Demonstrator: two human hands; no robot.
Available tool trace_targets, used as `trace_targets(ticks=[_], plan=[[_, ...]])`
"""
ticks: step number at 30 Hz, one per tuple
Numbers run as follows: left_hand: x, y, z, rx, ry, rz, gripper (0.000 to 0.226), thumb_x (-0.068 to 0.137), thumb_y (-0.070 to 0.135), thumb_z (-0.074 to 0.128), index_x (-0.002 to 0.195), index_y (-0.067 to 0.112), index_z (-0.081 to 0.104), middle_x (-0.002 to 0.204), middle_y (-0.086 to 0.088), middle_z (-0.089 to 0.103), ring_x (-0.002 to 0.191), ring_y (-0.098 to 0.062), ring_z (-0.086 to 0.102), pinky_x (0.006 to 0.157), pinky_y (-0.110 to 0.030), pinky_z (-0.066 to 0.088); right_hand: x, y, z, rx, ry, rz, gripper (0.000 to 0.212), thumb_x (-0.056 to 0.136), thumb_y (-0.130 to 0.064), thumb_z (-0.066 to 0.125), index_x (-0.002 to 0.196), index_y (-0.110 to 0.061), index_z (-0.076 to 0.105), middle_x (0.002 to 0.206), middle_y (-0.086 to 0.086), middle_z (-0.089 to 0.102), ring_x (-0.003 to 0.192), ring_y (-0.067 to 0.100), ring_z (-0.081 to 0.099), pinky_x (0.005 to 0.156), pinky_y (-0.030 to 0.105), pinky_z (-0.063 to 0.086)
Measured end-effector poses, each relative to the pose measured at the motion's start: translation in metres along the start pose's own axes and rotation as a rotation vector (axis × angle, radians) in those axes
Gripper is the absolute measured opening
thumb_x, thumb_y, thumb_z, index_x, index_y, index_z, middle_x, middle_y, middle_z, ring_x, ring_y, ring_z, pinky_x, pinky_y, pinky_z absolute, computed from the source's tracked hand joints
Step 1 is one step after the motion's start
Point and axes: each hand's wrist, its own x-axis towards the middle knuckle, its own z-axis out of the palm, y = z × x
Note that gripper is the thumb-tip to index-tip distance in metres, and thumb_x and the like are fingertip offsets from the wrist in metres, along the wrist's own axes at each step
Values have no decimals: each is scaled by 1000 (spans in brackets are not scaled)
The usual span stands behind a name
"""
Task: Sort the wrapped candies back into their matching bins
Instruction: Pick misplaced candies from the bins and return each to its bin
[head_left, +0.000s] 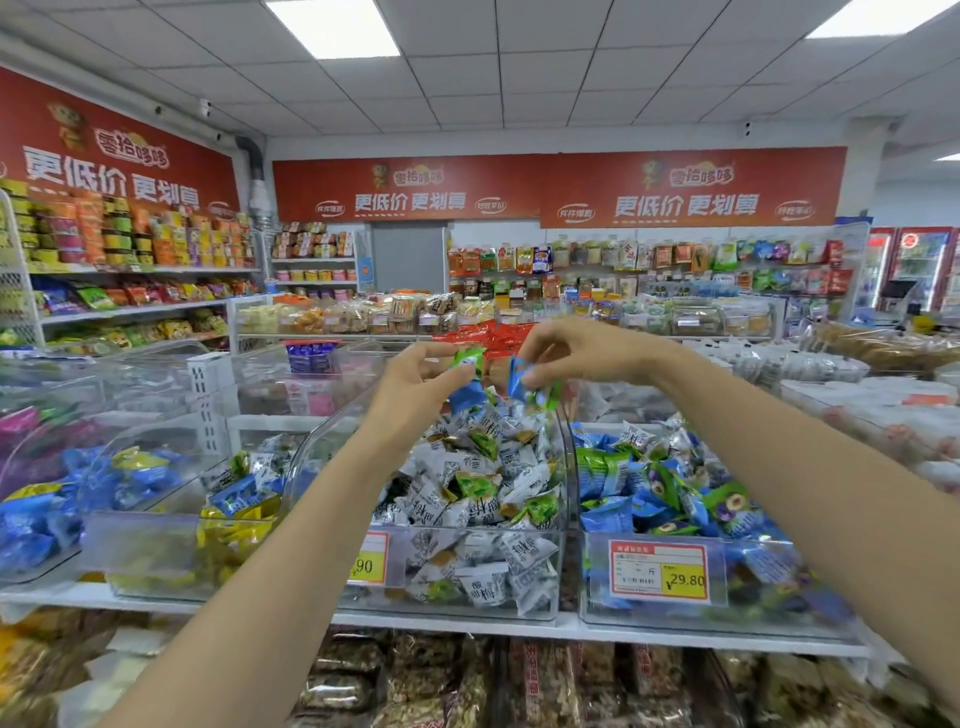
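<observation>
At the far left a clear left bin (156, 545) holds a jumble of blue, yellow and white wrappers, well apart from the hands. Just right of it stands the middle bin (467, 531), heaped with white-wrapped candies (483, 499), and several green pieces show among them. Above the far end of that heap the left hand (421, 379) is raised, thumb and fingertips pinching a green-wrapped candy (469, 358). A blue wrapper hangs just below its fingers, though I cannot tell whether the hand holds that one too. Close beside it on the right, the right hand (576, 348) hovers with its fingers curled down round a blue-wrapped candy (518, 375), with more green-and-blue pieces bunched under the fingertips (blur hides how many). The hands are near each other but not plainly touching. Further right is the right bin (748, 577), filled with blue-and-green wrappers and fronted by a price tag (660, 571) reading 29.80. The step in hand seems to be picking: strays are held in the air above the white heap, not yet dropped anywhere. The next move likely calls for carrying the pieces right, over the divider, and releasing them above the right bin, if those wrappers match it. Each hand grips slippery pieces, so one could fall back into the white pile.
</observation>
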Motion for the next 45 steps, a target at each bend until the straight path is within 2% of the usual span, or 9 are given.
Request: trace_targets(ticks=[5, 7, 13, 20, 26, 31, 38, 42, 45], plan=[[0, 19, 39, 18, -160, 95, 37, 90, 29, 67, 124, 20, 54, 108, -1, 66, 101, -19, 65, 84, -30, 55, -35, 35, -34, 68, 147, 71, 26, 87, -26, 70, 101, -5, 64, 86, 3, 64, 72, 8, 60, 67, 20, 49], [0, 25, 57, 88, -262, 154, 37, 89, 30, 68, 123, 22, 53, 111, 0, 64, 102, -14, 63, 82, -22, 52, -49, 52, -39, 0, 89, 147, 27, 84, -29, 72, 101, -8, 67, 85, 3, 65, 73, 10, 59, 68, 22, 47], [4, 33, 101, 448, -540, 327, 24, 90, 29, 67, 111, 19, 63, 105, 4, 65, 96, -10, 63, 91, -34, 53, -80, 92, -42, -38, -291, 414, 25, 86, -27, 71, 109, -17, 70, 93, -6, 74, 91, 12, 67, 86, 31, 54], [4, 28, 116, 691, -671, 303, 24, 91, 34, 65, 100, 15, 77, 103, 3, 73, 90, -10, 65, 82, -33, 55, -70, 121, -40, -145, -70, 437, 25, 93, -24, 63, 116, -15, 66, 113, 2, 67, 100, 13, 63, 85, 27, 53], [3, 24, 112, 607, -625, 333, 22, 92, 31, 63, 98, 15, 76, 95, 3, 74, 88, -10, 67, 85, -34, 55, -55, 136, -15, -297, -316, 565, 30, 90, 0, 56, 120, -4, 60, 118, 11, 60, 84, 14, 56, 77, 26, 53], [10, 23, 114, 515, -551, 344, 17, 91, 32, 65, 97, 20, 75, 91, 5, 73, 84, -10, 67, 81, -32, 56, -62, 134, -33, -108, -134, 416, 13, 86, -12, 68, 96, -4, 68, 93, 12, 71, 76, 16, 65, 71, 21, 52], [30, 36, 145, 500, -478, 207, 49, 88, 44, 65, 127, 16, 55, 113, -2, 64, 100, -19, 63, 90, -37, 54, -85, 103, -66, 234, 120, 176, 30, 83, -17, 73, 106, -2, 61, 80, 7, 71, 75, 18, 69, 69, 24, 55], [39, 42, 166, 187, -535, 75, 33, 84, 23, 75, 94, -7, 67, 86, -16, 72, 75, -20, 68, 75, -30, 59, -98, 105, -69, 254, 192, 100, 23, 86, -20, 71, 100, -3, 65, 83, 10, 72, 78, 23, 70, 74, 29, 57], [51, 40, 176, 217, -519, 46, 27, 82, 12, 76, 88, -11, 63, 73, -16, 63, 68, -20, 62, 79, -42, 58, -108, 121, -78, 169, 268, 118, 26, 90, -30, 65, 101, -6, 70, 91, 8, 74, 87, 22, 71, 82, 31, 56]])
